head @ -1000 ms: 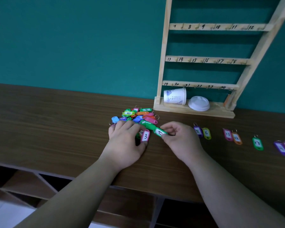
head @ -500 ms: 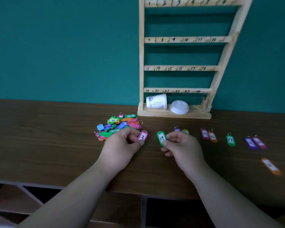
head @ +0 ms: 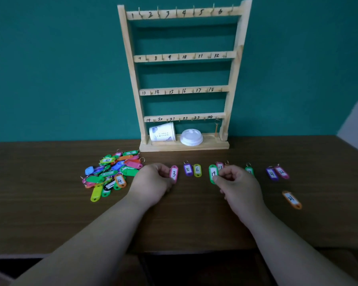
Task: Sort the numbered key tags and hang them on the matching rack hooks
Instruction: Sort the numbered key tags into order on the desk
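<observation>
A teal wall [head: 60, 69] backs a dark wooden table [head: 50, 213]. Against the wall, on the far side of the table, stands a pale wooden rack [head: 184, 147] with four rails of small hooks, hand-numbered 1 to 6, 7 to 12, 13 to 18 and 19 to 24 from top to bottom. From the last hook of the bottom rail hangs a ring with something thin and orange; I cannot tell what it is.

Two bare forearms reach in from the near edge. The left hand [head: 153, 182] has its fingers curled and pinches a pink tag 3 [head: 173, 174] by its left edge, upright, at the table surface. The right hand [head: 239, 182], likewise curled, pinches a green tag 19 [head: 212, 174] between thumb and fingertips.

Left of the left hand lies a loose pile of tags [head: 112, 172] in many colours, an orange tag 4 [head: 120, 180] on its near side.

On the rack's base lie a paper cup [head: 162, 132] on its side and, just right of it, a white lid [head: 191, 137].

Between the hands sit a purple tag 5 [head: 187, 169] and a yellow tag 6 [head: 197, 169], side by side. A pink tag 11 [head: 220, 167] shows behind the right hand's fingers. Farther right lie a green tag [head: 249, 171], a purple tag [head: 272, 173] touching a pink tag [head: 281, 172], and nearer, alone, an orange tag [head: 291, 199]; their numbers are too blurred or hidden to read.
</observation>
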